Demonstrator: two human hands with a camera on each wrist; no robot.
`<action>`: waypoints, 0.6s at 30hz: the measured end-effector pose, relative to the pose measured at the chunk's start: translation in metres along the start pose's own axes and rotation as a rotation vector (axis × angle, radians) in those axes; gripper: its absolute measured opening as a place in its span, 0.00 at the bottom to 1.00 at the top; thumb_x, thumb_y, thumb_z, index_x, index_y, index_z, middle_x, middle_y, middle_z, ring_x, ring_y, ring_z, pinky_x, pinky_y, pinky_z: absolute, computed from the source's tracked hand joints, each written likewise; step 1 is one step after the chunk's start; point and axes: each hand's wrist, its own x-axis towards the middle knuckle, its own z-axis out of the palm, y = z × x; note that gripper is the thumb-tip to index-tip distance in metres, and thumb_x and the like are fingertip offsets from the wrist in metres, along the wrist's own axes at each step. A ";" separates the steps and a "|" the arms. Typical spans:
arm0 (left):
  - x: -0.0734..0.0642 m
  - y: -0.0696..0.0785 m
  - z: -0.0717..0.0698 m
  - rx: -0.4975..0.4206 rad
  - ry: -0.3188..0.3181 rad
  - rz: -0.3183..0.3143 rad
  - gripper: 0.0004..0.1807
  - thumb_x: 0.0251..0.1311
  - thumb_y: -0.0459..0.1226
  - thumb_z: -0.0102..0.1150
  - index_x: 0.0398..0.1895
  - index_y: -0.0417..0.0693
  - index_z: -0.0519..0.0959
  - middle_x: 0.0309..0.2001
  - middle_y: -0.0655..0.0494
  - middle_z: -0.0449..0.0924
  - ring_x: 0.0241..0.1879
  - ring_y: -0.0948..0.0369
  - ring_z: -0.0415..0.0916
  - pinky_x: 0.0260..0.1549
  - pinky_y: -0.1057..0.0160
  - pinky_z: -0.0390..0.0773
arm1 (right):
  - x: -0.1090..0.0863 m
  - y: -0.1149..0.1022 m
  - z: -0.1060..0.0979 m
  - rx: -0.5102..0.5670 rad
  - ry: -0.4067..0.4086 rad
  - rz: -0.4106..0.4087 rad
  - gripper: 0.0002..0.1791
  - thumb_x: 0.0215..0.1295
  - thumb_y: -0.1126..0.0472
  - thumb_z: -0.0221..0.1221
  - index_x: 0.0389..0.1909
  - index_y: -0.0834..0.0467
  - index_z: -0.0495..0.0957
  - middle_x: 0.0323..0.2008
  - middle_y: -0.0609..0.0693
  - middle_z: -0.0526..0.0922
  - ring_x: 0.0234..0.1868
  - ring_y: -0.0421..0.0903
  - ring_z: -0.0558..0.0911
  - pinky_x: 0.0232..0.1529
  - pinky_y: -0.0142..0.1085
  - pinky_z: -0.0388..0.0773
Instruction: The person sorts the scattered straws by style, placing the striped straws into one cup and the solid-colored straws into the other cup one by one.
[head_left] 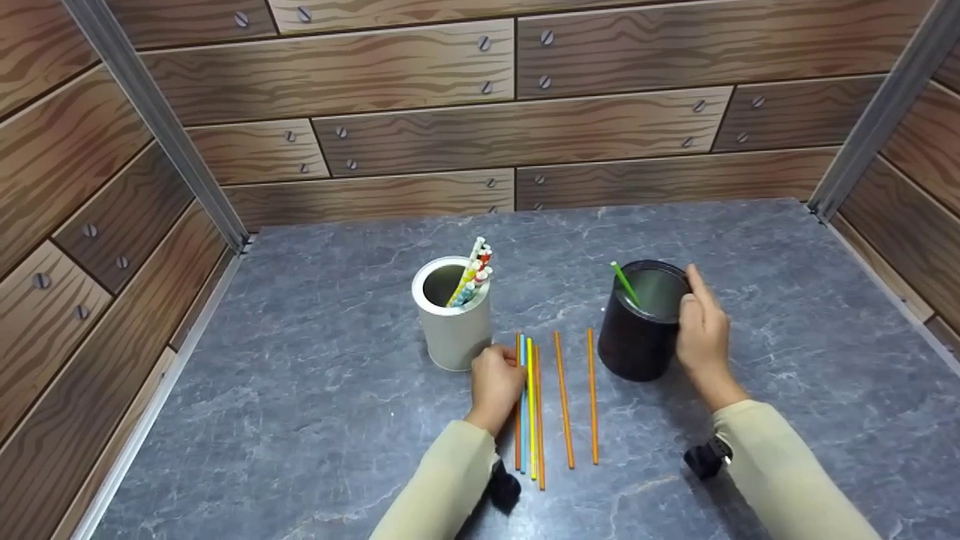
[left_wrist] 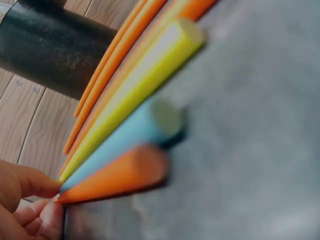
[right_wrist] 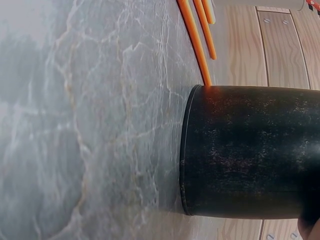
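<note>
Several thin coloured sticks lie roughly parallel on the table, including a yellow stick, a blue stick and some orange ones. My left hand has its thumb and fingers at the far part of the leftmost orange stick, pinching it, with the thumb tip right at the blue stick. My right hand holds the black cup by its right side, one finger pointing up at the rim. The cup stands upright with a green stick leaning inside.
A white cup stands left of the black cup, behind my left hand, with several patterned straws leaning in it. Two separate orange sticks lie between the bunch and the black cup. Wood-patterned walls enclose the grey marbled table.
</note>
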 end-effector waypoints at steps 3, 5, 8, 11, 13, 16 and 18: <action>0.002 0.003 0.001 0.030 -0.013 -0.018 0.07 0.33 0.25 0.56 0.19 0.40 0.80 0.16 0.57 0.76 0.19 0.61 0.71 0.20 0.67 0.71 | 0.000 0.000 -0.001 -0.008 0.000 0.003 0.25 0.67 0.64 0.38 0.64 0.66 0.63 0.64 0.59 0.65 0.66 0.54 0.61 0.66 0.34 0.55; 0.003 0.004 0.003 0.042 -0.019 -0.023 0.07 0.31 0.25 0.56 0.18 0.40 0.80 0.16 0.56 0.76 0.20 0.59 0.71 0.21 0.66 0.71 | 0.000 0.001 -0.001 -0.010 0.001 0.005 0.25 0.67 0.64 0.38 0.64 0.66 0.63 0.64 0.59 0.65 0.66 0.52 0.61 0.66 0.34 0.55; 0.004 0.005 0.005 0.047 -0.039 -0.040 0.07 0.30 0.25 0.57 0.18 0.41 0.81 0.17 0.54 0.78 0.21 0.58 0.73 0.21 0.65 0.72 | 0.000 0.001 -0.001 -0.008 0.003 0.008 0.25 0.67 0.64 0.38 0.64 0.66 0.63 0.64 0.59 0.64 0.66 0.52 0.61 0.66 0.34 0.54; 0.004 0.005 0.006 0.048 -0.056 -0.063 0.08 0.30 0.25 0.58 0.19 0.41 0.82 0.18 0.55 0.79 0.21 0.59 0.74 0.22 0.65 0.72 | -0.001 0.001 0.000 -0.006 -0.003 0.010 0.25 0.67 0.64 0.38 0.64 0.66 0.63 0.64 0.59 0.64 0.66 0.52 0.61 0.66 0.34 0.54; 0.003 0.004 0.006 0.043 -0.059 -0.072 0.08 0.31 0.25 0.58 0.20 0.41 0.82 0.19 0.55 0.79 0.21 0.59 0.73 0.22 0.66 0.72 | -0.001 0.001 0.000 -0.005 -0.006 0.009 0.25 0.67 0.64 0.38 0.64 0.66 0.63 0.64 0.60 0.64 0.66 0.52 0.61 0.66 0.34 0.54; 0.004 0.004 0.004 0.016 -0.063 -0.089 0.09 0.33 0.26 0.58 0.22 0.41 0.82 0.20 0.54 0.79 0.21 0.61 0.72 0.22 0.67 0.72 | -0.001 0.000 0.001 -0.003 -0.002 0.004 0.25 0.67 0.64 0.38 0.64 0.66 0.63 0.64 0.60 0.64 0.66 0.54 0.61 0.66 0.34 0.54; 0.005 0.003 0.003 -0.001 -0.064 -0.096 0.08 0.34 0.26 0.58 0.22 0.42 0.82 0.20 0.55 0.79 0.21 0.63 0.71 0.22 0.68 0.71 | 0.000 0.000 0.001 0.000 0.002 0.002 0.25 0.66 0.64 0.38 0.64 0.66 0.63 0.64 0.60 0.64 0.66 0.55 0.61 0.66 0.34 0.54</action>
